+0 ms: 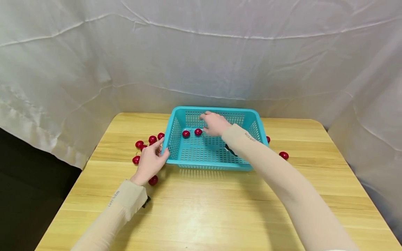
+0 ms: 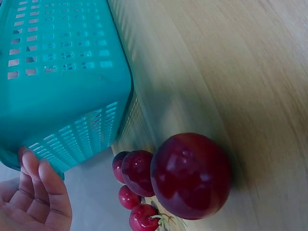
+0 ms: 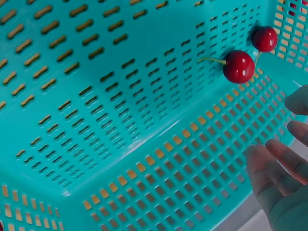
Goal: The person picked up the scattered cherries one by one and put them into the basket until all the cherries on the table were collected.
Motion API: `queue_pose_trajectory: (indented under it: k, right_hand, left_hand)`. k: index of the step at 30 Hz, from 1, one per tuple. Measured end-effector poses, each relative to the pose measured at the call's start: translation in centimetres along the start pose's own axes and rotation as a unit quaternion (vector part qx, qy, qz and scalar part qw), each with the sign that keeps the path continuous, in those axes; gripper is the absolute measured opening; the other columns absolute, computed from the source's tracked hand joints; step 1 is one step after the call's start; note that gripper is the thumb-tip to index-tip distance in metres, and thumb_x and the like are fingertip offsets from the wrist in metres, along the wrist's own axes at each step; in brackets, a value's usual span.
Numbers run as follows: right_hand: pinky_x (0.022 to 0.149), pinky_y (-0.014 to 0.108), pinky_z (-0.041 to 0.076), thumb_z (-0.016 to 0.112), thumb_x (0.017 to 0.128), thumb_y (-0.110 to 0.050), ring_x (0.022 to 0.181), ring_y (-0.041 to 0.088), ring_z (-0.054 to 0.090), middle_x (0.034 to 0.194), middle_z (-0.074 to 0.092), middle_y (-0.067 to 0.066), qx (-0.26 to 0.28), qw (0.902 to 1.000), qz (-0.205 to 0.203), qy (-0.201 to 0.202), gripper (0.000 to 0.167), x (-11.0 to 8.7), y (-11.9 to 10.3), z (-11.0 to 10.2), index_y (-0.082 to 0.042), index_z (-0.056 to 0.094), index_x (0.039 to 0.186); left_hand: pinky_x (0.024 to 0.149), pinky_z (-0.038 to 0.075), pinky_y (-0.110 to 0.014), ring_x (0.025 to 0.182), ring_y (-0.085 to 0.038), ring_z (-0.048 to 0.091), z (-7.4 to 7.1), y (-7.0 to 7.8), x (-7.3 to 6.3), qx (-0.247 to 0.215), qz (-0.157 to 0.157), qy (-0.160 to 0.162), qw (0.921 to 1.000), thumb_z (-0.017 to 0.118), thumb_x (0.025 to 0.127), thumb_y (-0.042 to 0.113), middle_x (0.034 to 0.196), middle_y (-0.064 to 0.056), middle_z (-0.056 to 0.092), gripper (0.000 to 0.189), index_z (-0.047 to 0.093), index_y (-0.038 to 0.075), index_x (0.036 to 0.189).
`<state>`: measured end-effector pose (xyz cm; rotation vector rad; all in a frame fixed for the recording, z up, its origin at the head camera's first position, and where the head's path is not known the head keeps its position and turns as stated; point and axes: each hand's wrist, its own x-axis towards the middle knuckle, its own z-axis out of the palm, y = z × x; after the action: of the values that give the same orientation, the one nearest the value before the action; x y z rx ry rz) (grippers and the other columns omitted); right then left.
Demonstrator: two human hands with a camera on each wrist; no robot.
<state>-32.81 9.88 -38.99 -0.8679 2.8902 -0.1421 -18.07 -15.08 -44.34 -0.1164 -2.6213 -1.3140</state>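
Observation:
A turquoise plastic basket (image 1: 201,163) with slotted walls stands on the wooden table. My left hand (image 1: 150,163) grips its left rim, with the fingertips (image 2: 31,163) at the rim in the left wrist view. Inside the basket lie two dark red cherries, one cherry (image 1: 186,134) left of the other cherry (image 1: 198,132); green stems show in the right wrist view. Over the basket hangs my right hand (image 1: 216,123), its fingers (image 3: 288,168) loosely bent and apart from the cherries, with nothing held.
Several cherries (image 1: 139,144) lie on the table left of the basket, around my left hand. One cherry (image 1: 153,180) sits nearer the front. To the right are a cherry (image 1: 284,155) and another cherry (image 1: 268,139) beside the basket wall. A pale curtain (image 1: 220,69) hangs behind the table (image 1: 201,216).

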Motion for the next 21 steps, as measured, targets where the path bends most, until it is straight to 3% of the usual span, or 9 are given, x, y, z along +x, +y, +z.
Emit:
queue_pose_trajectory:
  k: [5, 11, 21]
  right_hand:
    - [0.1, 0.047, 0.053, 0.059, 0.099, -0.022, 0.119, 0.03, 0.062, 0.145, 0.053, 0.012, 0.014, 0.9996, 0.016, 0.016, 0.047, -1.3, 0.7, -1.1, -0.011, 0.053, 0.144]
    - [0.097, 0.048, 0.053, 0.06, 0.098, -0.021, 0.113, 0.031, 0.063, 0.142, 0.055, 0.013, 0.051, 0.9969, 0.021, 0.057, 0.044, -3.3, 2.0, -2.7, -0.009, 0.055, 0.14]
    - [0.099, 0.054, 0.05, 0.062, 0.094, -0.011, 0.115, 0.039, 0.061, 0.132, 0.059, 0.022, 0.128, 0.9778, 0.024, 0.164, 0.039, -8.8, 7.2, -4.3, 0.002, 0.059, 0.131]
  left_hand:
    - [0.053, 0.043, -0.021, 0.064, -0.017, 0.055, -0.1, -0.1, 0.0, -0.001, -0.003, 0.0, 1.0, 0.062, 0.093, 0.017, 0.084, -0.011, 0.067, 0.055, 0.053, -0.001, 0.144]
    - [0.053, 0.043, -0.021, 0.064, -0.018, 0.055, -0.3, -0.1, 0.1, 0.002, -0.003, -0.001, 1.0, 0.062, 0.093, 0.016, 0.086, -0.012, 0.069, 0.054, 0.053, -0.001, 0.144]
    - [0.055, 0.044, -0.02, 0.066, -0.017, 0.055, -0.3, -0.2, 0.1, 0.001, -0.005, 0.001, 1.0, 0.062, 0.093, 0.016, 0.086, -0.012, 0.069, 0.053, 0.053, -0.001, 0.143]
